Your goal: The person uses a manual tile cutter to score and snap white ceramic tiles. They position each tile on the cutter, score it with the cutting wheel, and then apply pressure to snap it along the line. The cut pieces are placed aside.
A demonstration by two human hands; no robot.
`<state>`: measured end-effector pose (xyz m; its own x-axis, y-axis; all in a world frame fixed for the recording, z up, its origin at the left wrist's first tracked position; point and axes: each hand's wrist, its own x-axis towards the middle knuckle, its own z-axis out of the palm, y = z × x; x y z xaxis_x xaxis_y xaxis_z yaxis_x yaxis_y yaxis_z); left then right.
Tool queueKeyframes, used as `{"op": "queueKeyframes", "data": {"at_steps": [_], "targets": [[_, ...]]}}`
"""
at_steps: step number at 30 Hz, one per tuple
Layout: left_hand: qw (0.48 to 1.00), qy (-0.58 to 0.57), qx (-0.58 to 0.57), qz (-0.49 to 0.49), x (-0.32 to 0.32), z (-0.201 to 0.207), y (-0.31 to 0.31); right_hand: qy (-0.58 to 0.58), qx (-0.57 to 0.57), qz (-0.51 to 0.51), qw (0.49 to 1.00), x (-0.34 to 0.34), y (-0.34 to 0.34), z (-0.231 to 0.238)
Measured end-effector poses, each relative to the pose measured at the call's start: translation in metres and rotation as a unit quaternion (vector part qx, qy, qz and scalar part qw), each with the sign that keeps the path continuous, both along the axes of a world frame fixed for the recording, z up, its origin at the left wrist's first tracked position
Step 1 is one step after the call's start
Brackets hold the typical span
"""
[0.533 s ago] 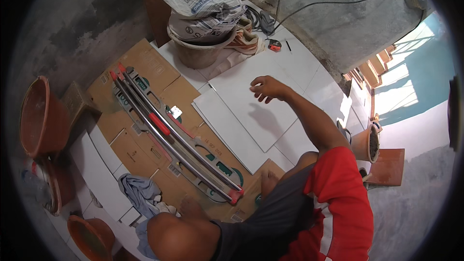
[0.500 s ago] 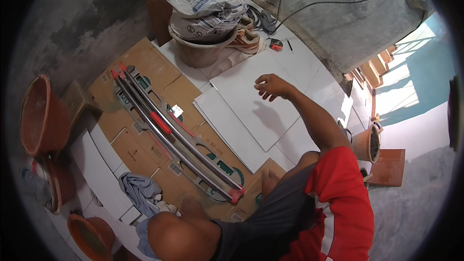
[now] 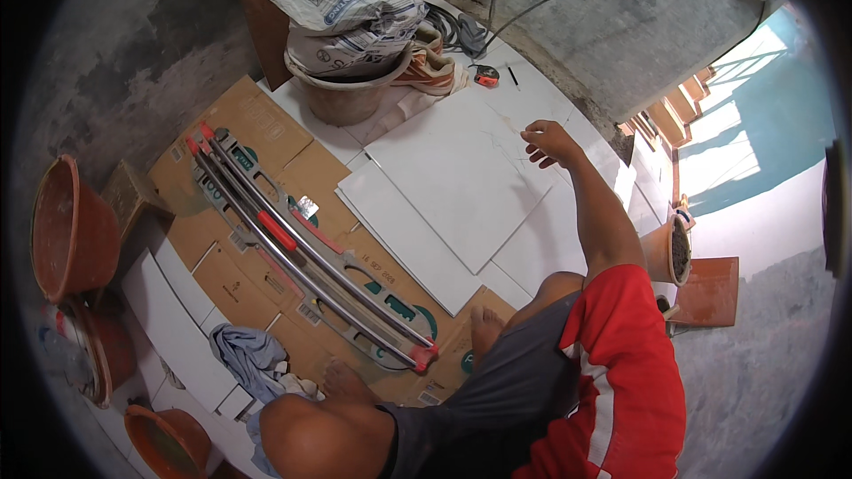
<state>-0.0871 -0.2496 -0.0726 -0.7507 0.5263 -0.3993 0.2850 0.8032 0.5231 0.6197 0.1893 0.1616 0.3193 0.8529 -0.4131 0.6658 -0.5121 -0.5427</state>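
Observation:
My right hand [image 3: 549, 143] hovers over the right side of a large white tile [image 3: 461, 173], its fingers loosely bent and apart, holding nothing I can see. Beneath that tile, a second white tile [image 3: 388, 227] sticks out along the left side. Thin dark lines show on the upper tile near my hand. A black pencil or pen [image 3: 513, 76] and a red and black tape measure [image 3: 486, 76] lie beyond the tiles. To the left, a manual tile cutter [image 3: 311, 257] with two metal rails and a red middle piece rests on cardboard. My left hand is out of view.
A bucket [image 3: 342, 102] with a white sack [image 3: 346, 13] stands at the far side, beside orange and white shoes [image 3: 432, 71]. Flattened cardboard [image 3: 226, 275] lies under the cutter. Orange basins [image 3: 75, 231] line the left. A bucket of dark material [image 3: 667, 251] stands right.
My right hand has moved to the right over the upper tile, toward its right edge. The whole view has shifted slightly. The tile cutter stays in place.

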Motion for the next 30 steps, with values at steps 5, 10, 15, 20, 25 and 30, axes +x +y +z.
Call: {"op": "queueKeyframes", "data": {"at_steps": [5,10,15,20,25,30], "targets": [[1.0,0.001,-0.007,-0.006,-0.001,0.007,0.002,-0.015,-0.001,-0.019,1.0,0.026,-0.01,0.004],[1.0,0.01,-0.019,-0.017,-0.001,0.021,0.007,-0.07,-0.042,0.005,0.997,0.058,-0.016,-0.004],[0.999,0.023,-0.02,-0.036,0.001,0.056,0.02,-0.097,-0.064,-0.003,0.993,0.117,-0.027,-0.033],[0.985,0.012,0.109,-0.133,0.02,0.17,0.093,-0.143,-0.046,0.017,0.989,0.155,-0.031,-0.078],[0.903,-0.153,0.186,-0.355,0.143,0.257,0.274,-0.204,0.096,0.086,0.97,0.168,-0.026,-0.145],[0.852,-0.336,-0.048,-0.399,0.295,0.174,0.375,-0.184,0.038,0.0,0.982,0.165,-0.012,-0.146]]}}
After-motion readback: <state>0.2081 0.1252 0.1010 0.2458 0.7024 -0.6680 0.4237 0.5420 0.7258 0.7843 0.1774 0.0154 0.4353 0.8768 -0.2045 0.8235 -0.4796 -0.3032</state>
